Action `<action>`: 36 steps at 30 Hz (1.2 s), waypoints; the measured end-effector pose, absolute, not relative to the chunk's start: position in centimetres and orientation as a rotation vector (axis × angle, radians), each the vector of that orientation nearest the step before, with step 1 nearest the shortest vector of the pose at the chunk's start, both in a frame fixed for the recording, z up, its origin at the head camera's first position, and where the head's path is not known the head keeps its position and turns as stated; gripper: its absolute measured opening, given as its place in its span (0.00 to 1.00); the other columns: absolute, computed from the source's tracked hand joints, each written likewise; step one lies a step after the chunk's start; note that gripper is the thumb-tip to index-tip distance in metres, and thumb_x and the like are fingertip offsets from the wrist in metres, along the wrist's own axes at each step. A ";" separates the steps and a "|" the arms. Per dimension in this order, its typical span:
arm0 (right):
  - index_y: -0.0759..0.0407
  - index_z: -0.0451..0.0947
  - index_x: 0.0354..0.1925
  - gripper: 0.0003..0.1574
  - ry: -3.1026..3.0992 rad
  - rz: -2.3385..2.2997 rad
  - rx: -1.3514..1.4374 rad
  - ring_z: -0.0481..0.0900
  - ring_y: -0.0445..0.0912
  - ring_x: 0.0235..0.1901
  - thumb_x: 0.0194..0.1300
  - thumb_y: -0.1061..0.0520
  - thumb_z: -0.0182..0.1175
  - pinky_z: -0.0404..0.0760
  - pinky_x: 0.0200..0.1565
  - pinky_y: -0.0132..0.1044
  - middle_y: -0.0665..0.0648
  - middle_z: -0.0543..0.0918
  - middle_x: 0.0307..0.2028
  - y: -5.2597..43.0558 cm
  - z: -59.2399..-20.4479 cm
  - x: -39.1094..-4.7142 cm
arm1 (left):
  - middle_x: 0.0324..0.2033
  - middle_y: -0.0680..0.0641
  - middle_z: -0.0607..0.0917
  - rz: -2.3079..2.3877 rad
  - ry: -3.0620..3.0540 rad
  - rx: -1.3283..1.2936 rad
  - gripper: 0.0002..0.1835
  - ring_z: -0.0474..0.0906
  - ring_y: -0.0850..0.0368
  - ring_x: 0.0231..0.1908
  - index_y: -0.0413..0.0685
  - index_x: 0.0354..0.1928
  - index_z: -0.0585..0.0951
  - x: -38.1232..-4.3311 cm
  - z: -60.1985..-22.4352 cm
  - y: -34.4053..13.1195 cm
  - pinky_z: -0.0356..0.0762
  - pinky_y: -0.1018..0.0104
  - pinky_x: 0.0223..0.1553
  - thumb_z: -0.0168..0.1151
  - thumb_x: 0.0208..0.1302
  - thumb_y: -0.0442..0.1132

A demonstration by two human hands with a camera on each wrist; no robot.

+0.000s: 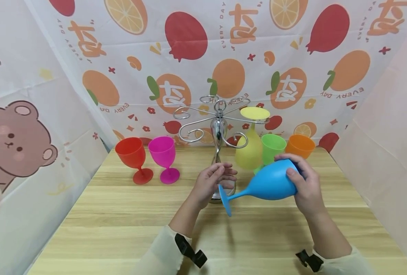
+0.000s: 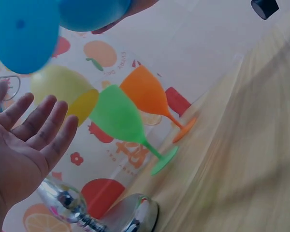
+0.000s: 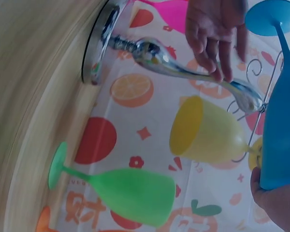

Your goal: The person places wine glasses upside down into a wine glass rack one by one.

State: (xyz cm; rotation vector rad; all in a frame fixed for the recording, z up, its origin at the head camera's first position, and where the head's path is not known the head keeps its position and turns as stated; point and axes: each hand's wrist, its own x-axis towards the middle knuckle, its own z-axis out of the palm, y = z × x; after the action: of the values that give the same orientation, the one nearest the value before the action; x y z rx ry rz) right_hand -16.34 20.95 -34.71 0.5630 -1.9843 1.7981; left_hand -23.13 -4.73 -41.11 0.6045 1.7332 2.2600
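Observation:
My right hand [image 1: 306, 187] grips a blue plastic goblet [image 1: 273, 181] around its bowl near the rim. The goblet lies tilted almost sideways above the table, its stem and round foot pointing left. Beside that foot is my left hand [image 1: 208, 181], fingers loosely extended and nothing held, as the left wrist view also shows. Just behind the left hand stands a chrome goblet rack [image 1: 218, 131] with curled wire arms. A yellow goblet [image 1: 249, 151] hangs upside down from one of its right arms. The rack's lower post is partly hidden by the left hand.
Red [image 1: 131, 152] and magenta [image 1: 163, 151] goblets stand upright at the back left of the wooden table [image 1: 121, 221]. Green [image 1: 273, 145] and orange [image 1: 301, 145] goblets stand at the back right, partly covered by the blue goblet and right hand. A fruit-print cloth [image 1: 196, 68] hangs behind.

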 end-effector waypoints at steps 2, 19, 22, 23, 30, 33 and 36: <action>0.68 0.71 0.59 0.21 -1.941 1.851 0.565 0.69 0.53 0.57 0.72 0.61 0.45 0.79 0.48 0.34 0.54 0.79 0.55 20.5 -34.6 -16.3 | 0.51 0.38 0.83 2.237 1.743 0.590 0.20 0.84 0.51 0.48 0.39 0.62 0.74 -23.2 -41.4 -4.5 0.85 0.55 0.46 0.52 0.75 0.44; 0.63 0.68 0.61 0.22 -1.817 2.010 0.430 0.65 0.55 0.59 0.73 0.57 0.46 0.78 0.50 0.38 0.57 0.73 0.58 17.6 -35.3 -16.4 | 0.70 0.41 0.65 2.140 1.684 0.896 0.49 0.71 0.40 0.64 0.52 0.75 0.57 -20.7 -41.4 -1.8 0.81 0.49 0.53 0.74 0.55 0.40; 0.64 0.67 0.62 0.22 -1.831 2.013 0.410 0.65 0.55 0.59 0.73 0.57 0.46 0.77 0.51 0.39 0.57 0.72 0.59 17.2 -35.6 -16.4 | 0.72 0.40 0.61 2.208 1.623 0.926 0.52 0.69 0.39 0.65 0.51 0.76 0.53 -20.2 -41.2 -1.4 0.80 0.47 0.55 0.74 0.54 0.45; 0.64 0.66 0.62 0.23 -1.836 2.010 0.408 0.65 0.55 0.59 0.73 0.57 0.46 0.77 0.51 0.39 0.57 0.72 0.59 17.1 -35.7 -16.4 | 0.71 0.40 0.61 2.230 1.605 0.924 0.52 0.69 0.39 0.65 0.51 0.76 0.52 -20.1 -41.1 -1.3 0.79 0.47 0.55 0.74 0.54 0.47; 0.64 0.66 0.63 0.23 -1.865 1.984 0.403 0.65 0.55 0.59 0.73 0.56 0.47 0.78 0.51 0.38 0.57 0.71 0.60 16.7 -35.9 -16.5 | 0.71 0.42 0.60 2.280 1.605 0.901 0.54 0.64 0.40 0.67 0.47 0.74 0.56 -19.7 -40.7 -1.2 0.76 0.48 0.59 0.74 0.50 0.56; 0.62 0.66 0.63 0.23 -1.879 1.971 0.399 0.65 0.55 0.60 0.73 0.56 0.47 0.78 0.51 0.38 0.57 0.71 0.61 16.6 -35.9 -16.5 | 0.71 0.44 0.61 2.266 1.674 0.892 0.50 0.64 0.41 0.67 0.50 0.72 0.61 -19.6 -40.7 -1.2 0.76 0.48 0.60 0.73 0.50 0.58; 0.61 0.67 0.63 0.23 -1.891 1.965 0.387 0.65 0.55 0.60 0.73 0.55 0.47 0.77 0.51 0.38 0.57 0.71 0.61 16.6 -36.0 -16.4 | 0.70 0.43 0.62 2.260 1.710 0.887 0.46 0.65 0.40 0.66 0.54 0.71 0.64 -19.6 -40.8 -1.3 0.76 0.47 0.60 0.72 0.52 0.58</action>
State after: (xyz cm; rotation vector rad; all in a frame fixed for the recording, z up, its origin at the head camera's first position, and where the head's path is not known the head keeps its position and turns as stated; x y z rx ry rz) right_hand -16.43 16.58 -36.04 0.3867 -1.8908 1.9654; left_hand -19.60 -1.32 -40.83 0.8868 1.7097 2.2603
